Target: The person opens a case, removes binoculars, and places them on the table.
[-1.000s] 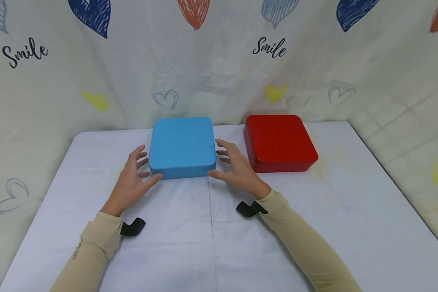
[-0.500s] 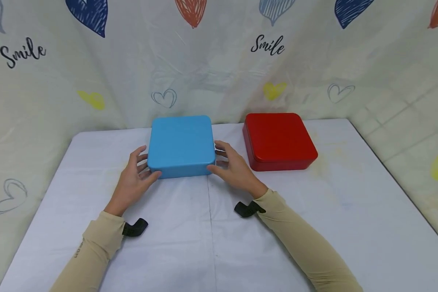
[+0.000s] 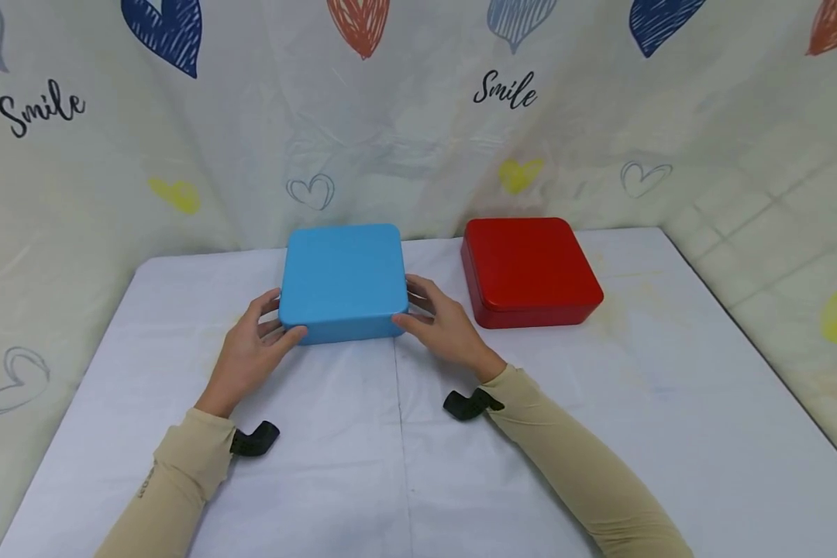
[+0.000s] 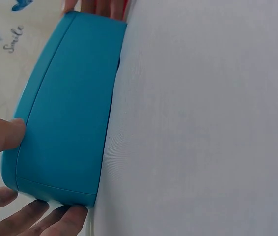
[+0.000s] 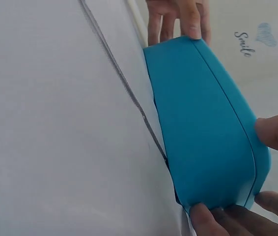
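Observation:
A blue box [image 3: 345, 279] with rounded corners lies on the white-covered table, and a thin lid seam runs along its side in both wrist views. My left hand [image 3: 246, 356] holds its left end, thumb [image 4: 4, 135] on the front near the lid seam and fingers [image 4: 28, 216] against the end wall. At the opposite end my right hand [image 3: 448, 325] grips the box the same way, its thumb [image 5: 276, 132] by the seam and fingers [image 5: 212, 221] low on the side. Whatever is inside the box is hidden.
A red box [image 3: 532, 271] with a similar rounded shape stands right of the blue one, just beyond my right hand. Behind the table [image 3: 349, 465] hangs a pale curtain [image 3: 404, 139] printed with hearts and "Smile". Black wrist mounts [image 3: 254, 439] sit on both sleeves.
Both hands have come in from slightly apart of the blue box to touch its two ends, and their fingers now hold it. The red box stays where it was.

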A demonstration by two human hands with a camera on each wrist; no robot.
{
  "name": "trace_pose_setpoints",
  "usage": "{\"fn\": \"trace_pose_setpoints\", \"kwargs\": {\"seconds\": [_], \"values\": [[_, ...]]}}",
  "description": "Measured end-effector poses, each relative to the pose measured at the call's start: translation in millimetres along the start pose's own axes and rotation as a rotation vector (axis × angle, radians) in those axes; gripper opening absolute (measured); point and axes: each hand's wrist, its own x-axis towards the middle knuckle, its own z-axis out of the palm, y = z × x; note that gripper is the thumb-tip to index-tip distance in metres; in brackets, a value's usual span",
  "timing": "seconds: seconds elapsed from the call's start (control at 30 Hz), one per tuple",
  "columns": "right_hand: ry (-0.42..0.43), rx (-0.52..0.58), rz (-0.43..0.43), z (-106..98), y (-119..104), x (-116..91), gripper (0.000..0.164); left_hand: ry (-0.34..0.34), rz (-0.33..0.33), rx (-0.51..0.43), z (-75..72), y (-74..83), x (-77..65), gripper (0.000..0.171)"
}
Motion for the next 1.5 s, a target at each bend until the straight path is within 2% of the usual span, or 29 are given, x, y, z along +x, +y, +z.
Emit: {"fn": "trace_pose_setpoints", "kwargs": {"seconds": [0.17,0.73,1.03,1.33,1.5], "values": [[0.001,0.012,-0.002,0.6,0.2,-1.0,0.074,0.021,0.020,0.027,1.2,-0.2,0.0,0.084],[0.003,0.027,-0.030,5.9,-0.3,-1.3,0.074,0.065,0.018,0.064,-0.3,0.3,-5.9,0.081],[0.023,0.005,0.003,5.2,-0.9,-4.3,0.073,0.055,0.004,0.099,1.7,1.5,-4.8,0.082],[0.042,-0.012,0.005,5.2,0.8,-4.0,0.073,0.036,0.023,0.109,-0.5,4.4,-2.1,0.082],[0.032,0.000,0.014,4.9,-1.6,-5.9,0.073,0.032,-0.009,0.105,-0.6,4.8,-4.4,0.084]]}}
